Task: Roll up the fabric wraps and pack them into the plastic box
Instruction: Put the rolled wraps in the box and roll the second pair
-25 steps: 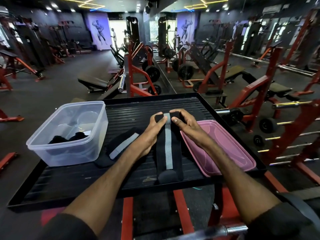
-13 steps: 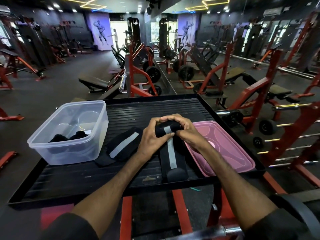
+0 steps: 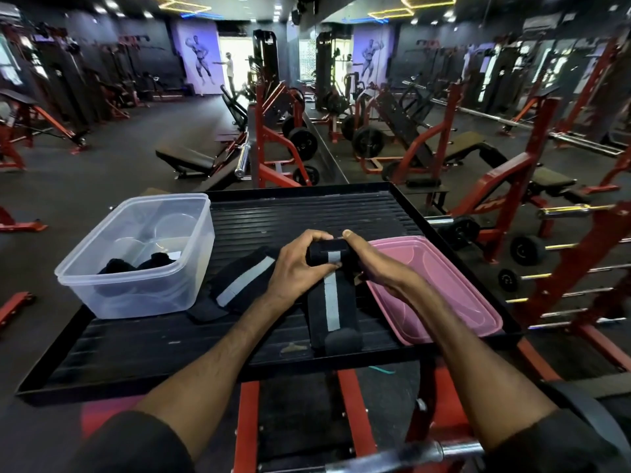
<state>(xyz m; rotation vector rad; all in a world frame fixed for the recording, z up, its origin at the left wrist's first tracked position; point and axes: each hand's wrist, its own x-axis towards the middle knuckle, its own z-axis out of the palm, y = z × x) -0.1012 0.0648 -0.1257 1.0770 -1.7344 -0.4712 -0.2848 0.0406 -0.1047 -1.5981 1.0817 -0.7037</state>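
**Asker:** From the head view, where is the wrap you are working on?

**Me:** The fabric wrap [image 3: 330, 308] is black with a grey stripe. It lies on the black slatted worktop [image 3: 170, 343], straight in front of me. Its long axis runs from far to near and points back at my body. The far end is already wound into a roll [image 3: 329, 256], and the roll's own axis runs crosswise, left to right.

**Asker:** What are your hands doing?

**Me:** Both grip the roll, one at each end. My left hand [image 3: 293, 268] curls its fingers over the left end. My right hand [image 3: 375, 264] closes on the right end with the thumb on top. The flat, unrolled part stretches from the roll toward me, so I judge the winding has to travel toward my body.

**Asker:** And where is the plastic box?

**Me:** The clear plastic box [image 3: 143, 298] stands on the worktop to the left of my hands, well apart from the roll. Dark rolled wraps [image 3: 136, 266] lie inside it. A second wrap [image 3: 242, 285] lies flat and slanted between the box and my left hand. A pink lid [image 3: 444, 288] lies just right of my right hand. My left hand is the nearer one to the box, so I judge the finished roll goes leftward across the second wrap.
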